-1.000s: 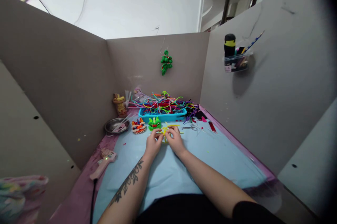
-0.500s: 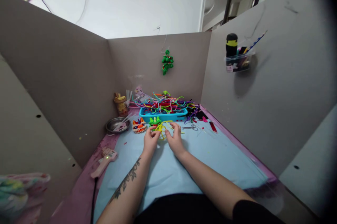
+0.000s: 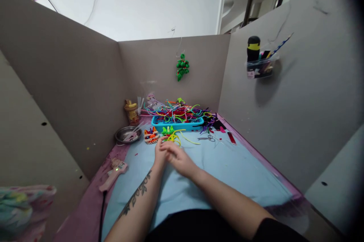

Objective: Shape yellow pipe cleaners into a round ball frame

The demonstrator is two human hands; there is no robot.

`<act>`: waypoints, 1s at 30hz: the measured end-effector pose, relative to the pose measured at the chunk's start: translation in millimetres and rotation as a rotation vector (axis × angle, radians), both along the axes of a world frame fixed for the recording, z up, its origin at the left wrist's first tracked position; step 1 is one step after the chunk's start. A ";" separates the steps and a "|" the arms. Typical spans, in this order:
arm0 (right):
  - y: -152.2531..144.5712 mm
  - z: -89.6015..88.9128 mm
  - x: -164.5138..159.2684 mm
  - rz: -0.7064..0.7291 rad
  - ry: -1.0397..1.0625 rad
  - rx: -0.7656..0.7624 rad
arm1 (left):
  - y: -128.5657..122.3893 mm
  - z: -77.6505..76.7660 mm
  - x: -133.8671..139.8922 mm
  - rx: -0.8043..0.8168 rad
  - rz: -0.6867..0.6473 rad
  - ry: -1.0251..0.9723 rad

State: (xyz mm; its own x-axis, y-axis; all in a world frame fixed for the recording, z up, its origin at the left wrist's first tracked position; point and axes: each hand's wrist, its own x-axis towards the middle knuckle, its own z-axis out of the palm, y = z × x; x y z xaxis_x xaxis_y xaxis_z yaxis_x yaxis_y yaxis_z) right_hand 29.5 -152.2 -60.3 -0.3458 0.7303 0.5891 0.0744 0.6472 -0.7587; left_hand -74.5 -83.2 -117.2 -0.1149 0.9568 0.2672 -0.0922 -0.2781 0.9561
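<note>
A bunch of bent yellow pipe cleaners (image 3: 178, 136) sticks out beyond my fingers, one strand trailing right over the blue cloth. My left hand (image 3: 160, 155) is closed on them, its fingers partly covered. Crossing over to it, my right hand (image 3: 181, 160) has its fingers curled against the left one; what they pinch is hidden. Just past the hands sit a green pipe-cleaner animal head (image 3: 167, 131) and an orange-and-white one (image 3: 151, 136).
A blue tray (image 3: 176, 125) heaped with coloured pipe cleaners stands behind. Scissors (image 3: 209, 138) lie to the right, near a red strip (image 3: 231, 138). At left are a metal bowl (image 3: 122, 135) and a pink glue gun (image 3: 113, 177). Grey panels (image 3: 170, 50) enclose the table.
My right hand has moved left, from beside the yellow pipe cleaners onto my left hand, its fingers now curled over it. The left hand has stayed about where it was.
</note>
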 end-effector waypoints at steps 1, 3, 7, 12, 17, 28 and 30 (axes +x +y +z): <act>14.6 -5.5 7.2 -0.122 0.026 -0.060 | 0.2 0.2 0.4 0.002 0.007 -0.007; 41.3 -18.7 22.0 -0.379 0.037 -0.146 | 0.6 0.4 2.4 0.001 0.013 -0.028; 70.0 -46.1 41.6 -0.538 -0.039 -0.157 | -1.2 -0.7 7.1 0.056 0.043 0.076; 69.4 -61.0 40.0 -0.492 0.019 -0.119 | -6.6 -5.8 8.6 0.185 0.037 0.320; 68.4 -62.6 36.6 -0.513 0.010 -0.141 | -9.9 -9.8 9.5 0.283 0.037 0.532; 70.1 -67.3 39.1 -0.459 0.187 -0.293 | -13.4 -7.9 11.8 0.271 0.007 0.539; 69.9 -66.1 40.1 -0.405 0.297 -0.331 | -11.7 -7.9 12.8 0.227 -0.006 0.447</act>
State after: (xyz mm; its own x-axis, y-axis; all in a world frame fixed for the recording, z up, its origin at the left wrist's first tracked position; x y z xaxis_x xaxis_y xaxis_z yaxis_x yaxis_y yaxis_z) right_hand 69.6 -82.3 -126.4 0.1425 0.9309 0.3363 0.0197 0.3371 -0.9413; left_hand -61.7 -94.9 -125.1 0.0634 0.8693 0.4902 0.3111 -0.4839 0.8179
